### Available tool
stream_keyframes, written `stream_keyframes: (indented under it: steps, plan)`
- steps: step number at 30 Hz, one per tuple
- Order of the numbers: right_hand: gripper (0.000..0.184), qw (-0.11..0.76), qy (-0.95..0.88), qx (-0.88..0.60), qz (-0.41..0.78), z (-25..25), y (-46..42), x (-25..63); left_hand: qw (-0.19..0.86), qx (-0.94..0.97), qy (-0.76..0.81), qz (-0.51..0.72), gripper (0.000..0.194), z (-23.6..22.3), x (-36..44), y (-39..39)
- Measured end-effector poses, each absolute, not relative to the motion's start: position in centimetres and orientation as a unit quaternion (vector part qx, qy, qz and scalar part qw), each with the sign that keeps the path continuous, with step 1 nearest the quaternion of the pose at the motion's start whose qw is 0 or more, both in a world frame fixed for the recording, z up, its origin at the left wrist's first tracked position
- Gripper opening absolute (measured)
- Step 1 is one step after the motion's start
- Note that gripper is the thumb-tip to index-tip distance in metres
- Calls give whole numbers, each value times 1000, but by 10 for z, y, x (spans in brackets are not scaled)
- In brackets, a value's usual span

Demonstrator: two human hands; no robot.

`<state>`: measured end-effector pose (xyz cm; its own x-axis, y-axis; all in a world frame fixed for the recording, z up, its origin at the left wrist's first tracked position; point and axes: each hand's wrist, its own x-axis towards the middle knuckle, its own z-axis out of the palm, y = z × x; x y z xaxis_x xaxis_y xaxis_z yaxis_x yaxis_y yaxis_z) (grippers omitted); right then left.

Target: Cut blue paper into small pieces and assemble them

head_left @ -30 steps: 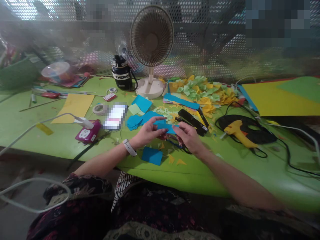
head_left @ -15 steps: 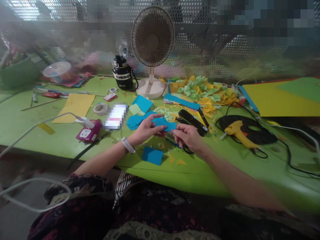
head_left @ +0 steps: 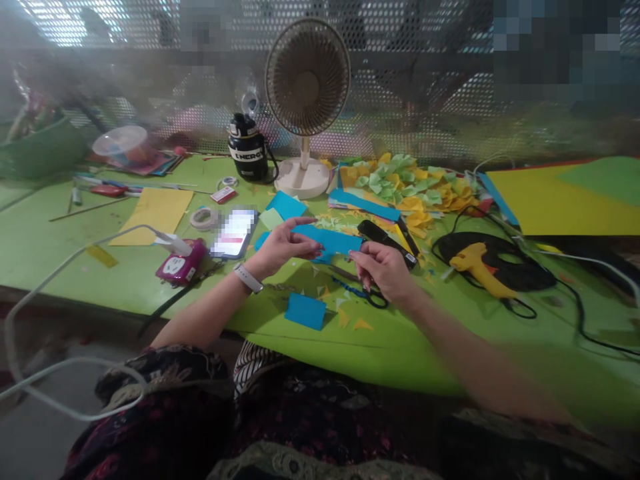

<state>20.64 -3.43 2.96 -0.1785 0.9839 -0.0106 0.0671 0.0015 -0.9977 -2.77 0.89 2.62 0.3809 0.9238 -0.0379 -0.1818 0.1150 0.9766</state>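
Observation:
A blue paper strip (head_left: 337,241) stretches between my two hands, just above the green table. My left hand (head_left: 283,252), with a pale watch band at the wrist, holds the strip's left part between thumb and fingers. Thumb and fingertips of my right hand (head_left: 383,268) pinch its right end. Under the right hand lie scissors (head_left: 377,301), partly hidden, with a black handle loop showing. A small folded blue paper piece (head_left: 305,311) rests near the table's front edge. More blue paper (head_left: 286,206) lies behind my left hand, and a black stapler (head_left: 383,241) behind my right.
A yellow glue gun (head_left: 480,267) lies on a black mat at right. Behind stand a fan (head_left: 303,177), a black bottle (head_left: 247,153) and a heap of green and yellow paper pieces (head_left: 400,180). Leftward are a phone (head_left: 233,233), tape roll (head_left: 204,219) and purple power socket (head_left: 181,263) with cables.
The blue paper now shows as a longer strip between my hands; before, it looked shorter. My left hand has shifted slightly left, away from the right hand.

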Motion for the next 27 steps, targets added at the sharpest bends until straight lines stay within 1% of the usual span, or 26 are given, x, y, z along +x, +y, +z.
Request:
stream_keyframes:
  steps: [2, 5, 8, 15, 16, 18, 19, 21, 22, 24, 25, 27]
  plan:
    - [42, 459, -536, -473, 527, 31, -35, 206, 650, 493, 364, 449, 66, 28, -29, 11]
    - [41, 483, -499, -476, 540, 32, -38, 201, 675, 456, 358, 457, 47, 28, -21, 6]
    - [40, 465, -494, -472, 563, 30, -44, 195, 713, 425, 336, 444, 38, 25, -8, -3]
    - [34, 374, -582, -441, 571, 22, -52, 194, 726, 388, 341, 454, 40, 17, -1, -8]
    - [31, 376, -601, -440, 551, 23, -52, 196, 729, 387, 338, 452, 39, 18, -3, -6]
    - [23, 417, -640, -445, 468, 25, -50, 202, 741, 396, 335, 426, 37, 19, -8, -4]
    - [22, 444, -661, -440, 416, 26, -48, 205, 749, 404, 335, 404, 36, 20, -10, -3]
    - [29, 467, -715, -404, 328, 27, -44, 209, 764, 423, 335, 354, 37, 20, -11, -2]
    - [28, 461, -747, -375, 298, 26, -42, 211, 769, 430, 335, 335, 38, 20, -11, -3]
    - [19, 438, -804, -322, 242, 24, -39, 213, 774, 432, 336, 319, 42, 19, -10, -4]
    - [18, 429, -824, -303, 212, 22, -38, 214, 774, 428, 339, 321, 44, 19, -9, -5]
    - [21, 421, -849, -280, 153, 19, -37, 215, 766, 423, 348, 336, 46, 18, -7, -6]
